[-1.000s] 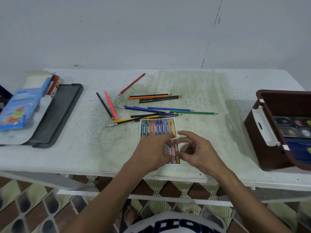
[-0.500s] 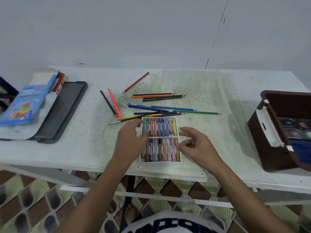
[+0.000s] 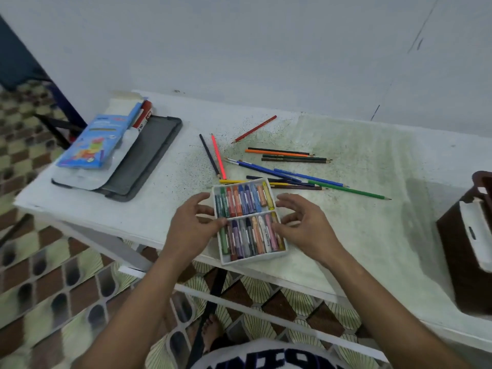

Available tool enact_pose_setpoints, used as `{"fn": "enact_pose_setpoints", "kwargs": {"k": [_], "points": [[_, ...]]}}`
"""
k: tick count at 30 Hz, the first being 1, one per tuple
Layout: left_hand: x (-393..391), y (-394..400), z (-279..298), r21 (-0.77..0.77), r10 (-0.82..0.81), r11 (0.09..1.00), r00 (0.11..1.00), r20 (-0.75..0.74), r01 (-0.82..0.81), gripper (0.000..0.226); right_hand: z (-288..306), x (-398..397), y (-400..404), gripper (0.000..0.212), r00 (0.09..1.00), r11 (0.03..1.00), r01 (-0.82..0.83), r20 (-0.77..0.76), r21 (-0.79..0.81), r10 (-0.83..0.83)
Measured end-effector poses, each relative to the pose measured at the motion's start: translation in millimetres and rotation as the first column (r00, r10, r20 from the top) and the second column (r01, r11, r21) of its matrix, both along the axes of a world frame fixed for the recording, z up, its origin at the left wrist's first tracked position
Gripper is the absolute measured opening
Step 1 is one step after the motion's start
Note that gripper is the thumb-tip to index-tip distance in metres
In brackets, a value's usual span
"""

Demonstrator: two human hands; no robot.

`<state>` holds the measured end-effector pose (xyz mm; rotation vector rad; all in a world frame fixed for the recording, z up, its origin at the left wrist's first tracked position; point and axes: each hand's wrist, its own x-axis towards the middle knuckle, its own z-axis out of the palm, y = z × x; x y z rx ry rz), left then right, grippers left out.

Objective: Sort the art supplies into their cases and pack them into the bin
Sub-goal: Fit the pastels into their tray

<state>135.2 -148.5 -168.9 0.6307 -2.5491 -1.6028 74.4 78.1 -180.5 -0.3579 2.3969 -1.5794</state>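
A white crayon tray (image 3: 253, 258) with two rows of oil pastels lies near the table's front edge. My left hand (image 3: 193, 226) holds its left wall, thumb over the pastels and fingers outside. My right hand (image 3: 304, 226) holds the right wall the same way. Several loose coloured pencils (image 3: 291, 155) lie scattered just behind the tray. The brown bin (image 3: 464, 265) stands at the right edge, partly cut off, with a white case (image 3: 478, 235) leaning inside it.
A blue pencil box (image 3: 93, 141) rests on a clear lid over a dark grey flat case (image 3: 151, 153) at the table's left end, with a red-and-white box (image 3: 145, 115) behind it. The wall runs close behind the table. Tiled floor shows below the front edge.
My left hand has come from the tray's left onto its left wall, and my right hand has closed on the right wall. The tray has turned slightly. The view has swung left.
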Motion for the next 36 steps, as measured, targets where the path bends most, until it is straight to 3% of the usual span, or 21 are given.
{"fn": "enact_pose_setpoints", "kwargs": {"k": [3, 8, 13, 15, 19, 23, 27, 30, 34, 36], "points": [[7.4, -17.2, -1.3, -0.042, 0.089, 0.995, 0.996, -0.009, -0.089, 0.057, 5.8, -17.3, -35.3, 0.053, 0.989, 0.992, -0.119, -0.088, 0.042, 0.123], [14.0, -28.8, -2.9, -0.083, 0.173, 0.982, 0.984, 0.027, -0.171, 0.044, 10.2, -41.6, -88.3, 0.066, 0.94, 0.934, -0.315, -0.08, 0.166, 0.331], [19.7, -48.5, 0.4, 0.054, 0.221, 0.972, 0.967, 0.131, -0.229, 0.049, 5.8, -53.2, -113.2, 0.108, 0.901, 0.859, -0.41, -0.013, 0.307, 0.435], [19.3, -68.1, 4.1, -0.008, 0.25, 0.968, 0.957, 0.148, -0.251, 0.043, 7.3, -52.3, -119.7, 0.121, 0.88, 0.81, -0.427, -0.022, 0.402, 0.475], [3.9, -127.7, 14.5, -0.318, 0.399, 0.868, 0.917, -0.013, -0.382, 0.049, 5.3, -43.3, -130.3, 0.13, 0.836, 0.675, -0.406, -0.047, 0.616, 0.546], [-24.4, -190.0, 26.1, -0.463, 0.447, 0.76, 0.884, -0.137, -0.456, 0.064, -3.6, -43.5, -135.0, 0.131, 0.842, 0.678, -0.391, -0.054, 0.622, 0.536], [-42.7, -223.6, 20.6, -0.518, 0.448, 0.726, 0.882, -0.145, -0.453, 0.063, -0.4, -45.5, -132.0, 0.128, 0.841, 0.698, -0.401, -0.064, 0.593, 0.538], [-53.8, -235.5, 19.5, -0.62, 0.431, 0.667, 0.893, -0.131, -0.413, 0.074, 4.2, -46.2, -129.8, 0.122, 0.839, 0.708, -0.41, -0.068, 0.575, 0.54], [-67.5, -258.8, 20.6, -0.57, 0.44, 0.764, 0.891, 0.115, -0.304, 0.111, 5.5, -45.7, -127.4, 0.12, 0.837, 0.73, -0.405, -0.097, 0.551, 0.538], [-71.2, -266.6, 17.9, -0.527, 0.395, 0.81, 0.903, 0.167, -0.257, 0.116, 4.5, -45.7, -126.5, 0.122, 0.84, 0.742, -0.406, -0.103, 0.534, 0.533]]}}
